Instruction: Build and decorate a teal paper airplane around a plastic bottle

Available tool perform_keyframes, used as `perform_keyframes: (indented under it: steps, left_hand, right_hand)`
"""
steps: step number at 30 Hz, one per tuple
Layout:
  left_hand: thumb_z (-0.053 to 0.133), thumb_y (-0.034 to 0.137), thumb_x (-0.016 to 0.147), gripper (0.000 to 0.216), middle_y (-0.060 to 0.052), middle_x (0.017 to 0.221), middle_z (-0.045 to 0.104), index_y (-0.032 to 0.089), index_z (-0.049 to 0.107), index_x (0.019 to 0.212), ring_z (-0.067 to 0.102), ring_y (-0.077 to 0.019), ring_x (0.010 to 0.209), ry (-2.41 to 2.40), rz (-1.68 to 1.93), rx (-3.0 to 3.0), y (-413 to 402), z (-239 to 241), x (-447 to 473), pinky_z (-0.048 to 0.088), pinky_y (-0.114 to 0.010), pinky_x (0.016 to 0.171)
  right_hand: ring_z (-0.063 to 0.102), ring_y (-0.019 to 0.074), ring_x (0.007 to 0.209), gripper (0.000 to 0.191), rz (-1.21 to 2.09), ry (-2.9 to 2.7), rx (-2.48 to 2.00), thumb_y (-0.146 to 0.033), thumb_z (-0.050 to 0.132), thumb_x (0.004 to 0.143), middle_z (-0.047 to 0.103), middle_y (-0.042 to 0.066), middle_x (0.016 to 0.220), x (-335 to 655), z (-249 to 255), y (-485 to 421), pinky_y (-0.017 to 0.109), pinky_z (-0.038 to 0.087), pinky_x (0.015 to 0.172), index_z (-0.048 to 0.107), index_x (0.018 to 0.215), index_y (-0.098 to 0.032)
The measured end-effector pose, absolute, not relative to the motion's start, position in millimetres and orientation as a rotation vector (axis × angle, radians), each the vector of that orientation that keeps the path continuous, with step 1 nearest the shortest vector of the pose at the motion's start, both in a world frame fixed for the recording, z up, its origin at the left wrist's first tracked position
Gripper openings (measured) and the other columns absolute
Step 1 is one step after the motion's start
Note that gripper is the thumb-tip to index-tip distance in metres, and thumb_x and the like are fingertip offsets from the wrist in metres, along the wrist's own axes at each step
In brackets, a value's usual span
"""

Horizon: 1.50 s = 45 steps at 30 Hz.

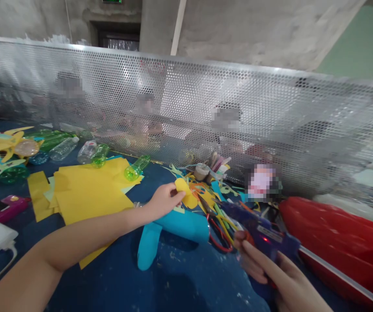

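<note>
My left hand (163, 200) pinches a small yellow paper cutout (185, 193) above a turquoise paper shape (173, 232) lying on the blue table (115, 281). My right hand (271, 271) grips a blue-purple hot glue gun (261, 229) at the lower right, its nozzle pointing left toward the cutout. A red light glows on the gun's side. The gun and right hand are blurred by motion.
Yellow paper sheets (85, 190) lie at left centre, with plastic bottles (76, 149) behind them and paper flowers (4, 149) at far left. Scissors (217, 232) and paper scraps lie by the gun. A red glossy object (339, 242) is at right. A perforated metal screen (186, 112) backs the table; people sit behind it.
</note>
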State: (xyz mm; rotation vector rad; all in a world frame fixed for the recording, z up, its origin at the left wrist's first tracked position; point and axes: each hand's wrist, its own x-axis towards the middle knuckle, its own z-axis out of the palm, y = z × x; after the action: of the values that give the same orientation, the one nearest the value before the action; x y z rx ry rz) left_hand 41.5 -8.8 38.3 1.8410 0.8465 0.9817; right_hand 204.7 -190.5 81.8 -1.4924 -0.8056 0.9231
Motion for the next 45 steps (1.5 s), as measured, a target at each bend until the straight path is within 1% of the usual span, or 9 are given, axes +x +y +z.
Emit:
perform_keyframes:
  steps: [4,7,12,17,25,33,37,45]
  left_hand:
    - [0.053,0.035,0.082,0.021,-0.001,0.061,0.064,0.018,0.054,0.070,0.063,-0.0176,0.060,0.867,0.992,1.849,-10,41,41,0.045,-0.026,0.057]
    - [0.052,0.034,0.082,0.020,-0.001,0.060,0.063,0.017,0.055,0.072,0.063,-0.0177,0.060,0.862,0.996,1.834,-11,41,41,0.046,-0.026,0.057]
    - [0.053,0.032,0.081,0.016,0.000,0.062,0.064,0.016,0.057,0.078,0.063,-0.0168,0.060,0.837,0.993,1.799,-11,42,41,0.046,-0.024,0.055]
    - [0.054,0.028,0.082,0.013,0.000,0.062,0.064,0.016,0.057,0.078,0.063,-0.0156,0.059,0.836,0.965,1.775,-12,43,42,0.047,-0.023,0.053]
    - [0.053,0.030,0.083,0.015,0.000,0.057,0.064,0.016,0.058,0.085,0.065,-0.0160,0.055,0.765,0.894,1.741,-12,37,43,0.052,-0.025,0.055]
    - [0.053,0.032,0.083,0.016,-0.001,0.057,0.066,0.016,0.059,0.085,0.068,-0.0183,0.058,0.771,0.893,1.845,-13,37,42,0.052,-0.027,0.058]
    - [0.053,0.032,0.083,0.017,-0.001,0.057,0.066,0.016,0.058,0.084,0.068,-0.0194,0.059,0.774,0.893,1.858,-13,37,42,0.051,-0.027,0.057]
    - [0.054,0.034,0.083,0.018,0.000,0.059,0.066,0.017,0.059,0.084,0.067,-0.0173,0.058,0.766,0.895,1.830,-11,33,42,0.051,-0.026,0.058]
  right_hand:
    - [0.050,0.0130,0.050,0.045,0.892,-0.868,-1.631,-0.059,0.072,0.063,0.055,0.000,0.054,204,80,-193,0.022,0.044,0.048,0.066,0.073,-0.016]
    - [0.055,0.0154,0.051,0.046,0.829,-0.928,-1.744,-0.061,0.069,0.065,0.062,0.003,0.059,205,82,-195,0.024,0.046,0.049,0.067,0.072,-0.015]
    - [0.052,0.0138,0.042,0.045,0.807,-1.155,-1.910,-0.061,0.061,0.068,0.056,0.000,0.046,209,87,-195,0.024,0.042,0.046,0.067,0.066,-0.017]
    - [0.052,0.0134,0.040,0.046,0.770,-1.216,-1.995,-0.063,0.054,0.072,0.053,-0.001,0.044,214,86,-193,0.024,0.039,0.043,0.062,0.063,-0.018]
    - [0.052,0.0148,0.039,0.047,0.789,-1.221,-2.102,-0.066,0.051,0.063,0.054,0.001,0.043,214,94,-189,0.026,0.041,0.043,0.058,0.057,-0.020]
    - [0.051,0.0155,0.039,0.044,0.751,-1.220,-2.137,-0.065,0.052,0.059,0.053,0.001,0.042,209,100,-186,0.027,0.042,0.041,0.054,0.053,-0.022]
    - [0.050,0.0162,0.037,0.041,0.734,-1.258,-2.121,-0.063,0.051,0.061,0.050,0.000,0.038,207,101,-183,0.027,0.042,0.041,0.053,0.056,-0.023]
    - [0.053,0.0169,0.039,0.040,0.803,-1.269,-2.053,-0.063,0.054,0.063,0.053,-0.001,0.043,202,97,-178,0.026,0.041,0.038,0.052,0.063,-0.024]
